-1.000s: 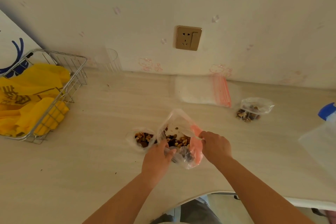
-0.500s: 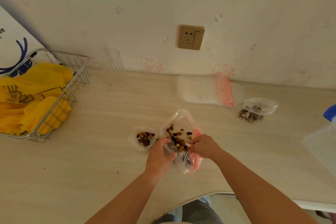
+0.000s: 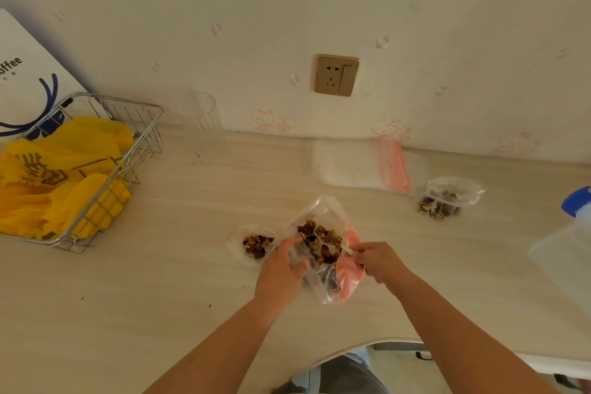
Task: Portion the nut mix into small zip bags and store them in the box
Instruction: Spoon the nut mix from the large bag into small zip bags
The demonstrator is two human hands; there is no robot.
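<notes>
Both hands (image 3: 329,265) hold a crinkly clear bag (image 3: 323,211) (lumpy nuts (image 3: 319,240)).

Left hand (image 3: 281,269) curled and gripping, right hand (image 3: 379,261) pinching, forearms converging

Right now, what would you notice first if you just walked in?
Probably the two hands in the middle of the table: the left hand holds a clear bag of nuts while the right hand dips a small spoon into it. Next, the bright yellow bag in the wire basket at the left.
</notes>
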